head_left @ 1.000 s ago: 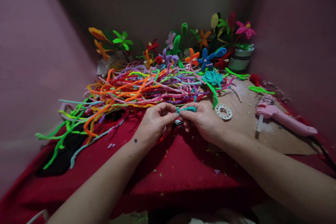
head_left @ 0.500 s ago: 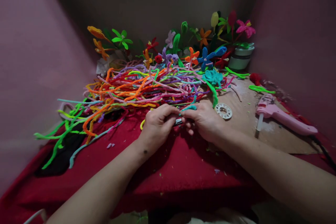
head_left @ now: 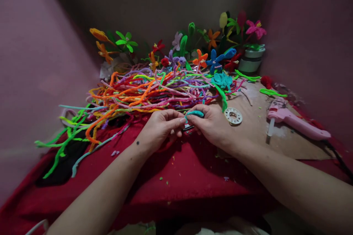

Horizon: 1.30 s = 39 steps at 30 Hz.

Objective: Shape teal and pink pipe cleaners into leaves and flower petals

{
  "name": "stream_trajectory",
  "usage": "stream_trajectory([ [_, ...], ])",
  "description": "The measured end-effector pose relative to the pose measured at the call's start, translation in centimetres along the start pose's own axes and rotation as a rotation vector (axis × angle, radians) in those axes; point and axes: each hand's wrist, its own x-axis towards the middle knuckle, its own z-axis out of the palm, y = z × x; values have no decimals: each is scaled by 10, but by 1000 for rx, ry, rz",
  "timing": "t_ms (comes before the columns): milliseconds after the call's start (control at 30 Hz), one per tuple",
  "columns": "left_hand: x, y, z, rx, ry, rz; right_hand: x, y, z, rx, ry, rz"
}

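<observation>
Under everything, a red cloth [head_left: 193, 187]. Over its far half, a broad tangle of fuzzy stems [head_left: 138, 95] in orange, pink, green and purple, laid mostly crosswise just beyond both hands. To the right of the tangle, a flat sheet of brown cardboard [head_left: 253, 130], and on it a pink glue gun [head_left: 300, 123] with its nozzle toward the near edge, well apart from the fingers. Then, close together at the near fringe of the tangle, the left hand [head_left: 162, 126] and the right hand [head_left: 212, 123], nearly tip to tip. On the cardboard just beside the right hand, a pale ring [head_left: 239, 116] with a hollow centre. Between the two hands, a teal loop [head_left: 196, 112]: long axis mostly crosswise, slightly arched, rounded end to the right, above the right thumb, narrow end to the left, at the left fingertips. Plainly nearer to the right hand, and gripped there between thumb and forefinger along much of its length. Pinched also, apparently, by left thumb and forefinger, but only at the narrow end; other fingers curled under, contents of the palms impossible to tell. Smallest of all, that narrow end, right in the slight gap between the two pairs of fingertips
</observation>
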Motion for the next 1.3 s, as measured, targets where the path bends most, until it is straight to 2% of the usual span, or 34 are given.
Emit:
stream_trajectory([
  [100, -1, 0, 0, 31, -51, -61, -4, -2, 1, -241, 32, -174],
  [167, -1, -2, 1, 144, -8, 31, -6, -3, 2, -335, 39, -209],
  [233, -1, -6, 4, 388, 87, 229, -8, -3, 2, -394, 55, -189],
  [333, -3, -12, 9, 960, 255, 608, -7, -2, 3, -376, 71, -124],
  [433, -7, -15, 13, 1432, 319, 891, -2, -1, 2, -108, 22, 63],
  [500, -9, -15, 14, 1539, 305, 1022, 1, 0, 1, 196, -60, 300],
  [567, -9, -16, 11, 1494, 281, 1065, 5, 1, 0, 461, -123, 503],
  [633, -5, -15, 7, 1280, 305, 971, 7, 2, -2, 583, -138, 541],
  [700, 0, -14, 3, 893, 331, 734, 7, 0, -3, 568, -132, 422],
  [733, 3, -13, 1, 665, 303, 578, 7, -1, -4, 520, -118, 342],
  [833, 7, -8, -4, 57, 45, 135, 3, -6, -5, 286, -57, 133],
  [900, 7, -5, -6, -197, -127, -32, 0, -9, -5, 128, -45, -6],
  [967, 5, -1, -8, -325, -237, -100, -4, -9, -4, 1, -64, -141],
  [1067, 3, 2, -11, -387, -333, -170, -7, -7, -3, -111, -90, -247],
  [1167, 2, 3, -12, -423, -388, -234, -7, -5, -3, -138, -77, -304],
  [1300, 1, 2, -14, -449, -420, -204, -9, -6, -4, -163, -41, -364],
])
